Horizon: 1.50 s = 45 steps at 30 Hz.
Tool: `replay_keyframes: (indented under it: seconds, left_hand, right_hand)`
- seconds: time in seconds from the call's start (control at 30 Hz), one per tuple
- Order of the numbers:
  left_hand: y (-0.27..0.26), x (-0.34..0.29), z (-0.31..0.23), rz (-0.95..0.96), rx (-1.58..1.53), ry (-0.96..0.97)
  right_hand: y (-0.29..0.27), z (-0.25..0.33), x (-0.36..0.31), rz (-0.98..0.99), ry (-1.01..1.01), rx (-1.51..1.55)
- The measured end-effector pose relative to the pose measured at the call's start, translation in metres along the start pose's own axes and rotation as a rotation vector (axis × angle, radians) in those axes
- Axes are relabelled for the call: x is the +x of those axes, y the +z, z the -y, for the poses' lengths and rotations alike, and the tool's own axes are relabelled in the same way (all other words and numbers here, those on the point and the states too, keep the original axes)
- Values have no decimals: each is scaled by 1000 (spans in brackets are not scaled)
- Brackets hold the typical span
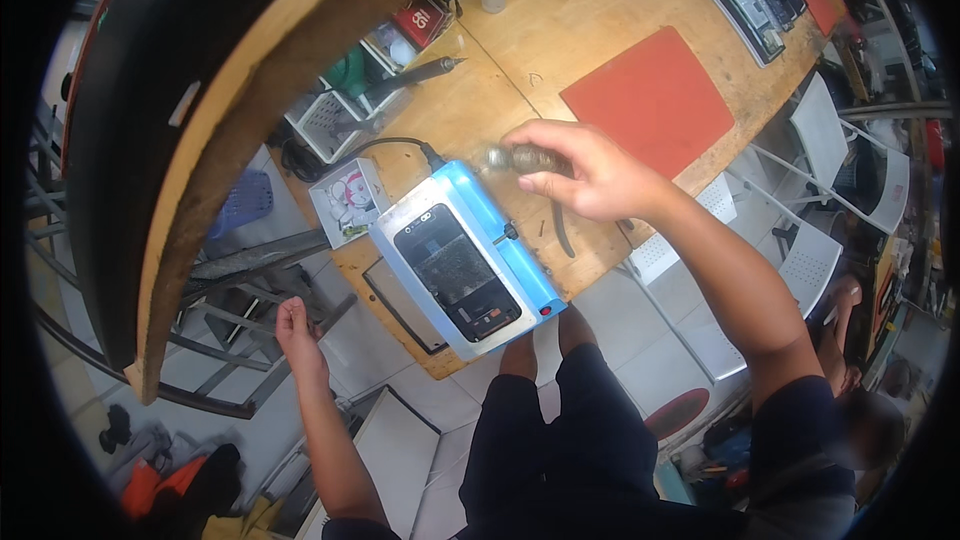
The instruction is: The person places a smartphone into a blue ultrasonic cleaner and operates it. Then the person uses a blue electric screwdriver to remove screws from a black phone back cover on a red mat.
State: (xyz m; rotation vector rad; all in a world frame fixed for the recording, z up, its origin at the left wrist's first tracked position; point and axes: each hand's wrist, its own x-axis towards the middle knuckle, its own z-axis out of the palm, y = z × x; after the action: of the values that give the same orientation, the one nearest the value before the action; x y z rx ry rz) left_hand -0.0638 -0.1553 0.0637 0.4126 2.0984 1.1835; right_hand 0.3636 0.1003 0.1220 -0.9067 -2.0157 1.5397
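Note:
My right hand is above the wooden table, its fingers wrapped round a small bottle with a shiny rounded end and a brownish body. Blur hides the bottle's details. Just left of that hand sits a blue and white heating plate with a cord at its far end. A phone, seemingly without its back cover, lies flat on the plate's top. My left hand hangs left of the table's near corner, apart from the plate. Its fingers are pressed together, and whatever they may hold is hidden.
A red mat lies right of centre. White baskets with tools and a small box stand along the left side. Opened devices are at the far right. A large curved wooden edge looms at left; perforated white chairs stand right.

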Motion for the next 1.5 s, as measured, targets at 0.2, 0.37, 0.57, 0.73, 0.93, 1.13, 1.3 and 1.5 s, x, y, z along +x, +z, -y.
replay_keyframes:
  seconds: [0.2,0.37,0.57,0.73,0.93,1.13,1.3,1.5]
  left_hand:
    - [-16,-11,-1,-104,-56,8]
    - [-8,-28,-13,74,-42,63]
    - [65,-76,-38,475,88,78]
    - [106,-97,-47,593,66,115]
    - [78,-63,-46,386,-8,83]
    - [-6,46,-23,-49,45,166]
    - [-52,92,-9,-202,70,188]
    - [-26,48,-12,-162,148,115]
  right_hand:
    - [11,-1,-2,-193,71,-4]
    - [-15,-29,13,-337,32,-90]
    - [-118,-75,59,-610,-51,-315]
    - [-161,-89,44,-748,85,-633]
    - [-109,-71,7,-637,198,-391]
    - [6,-27,-31,-280,200,24]
    - [58,3,-44,-116,233,200]
    - [30,-16,-15,-267,-19,56]
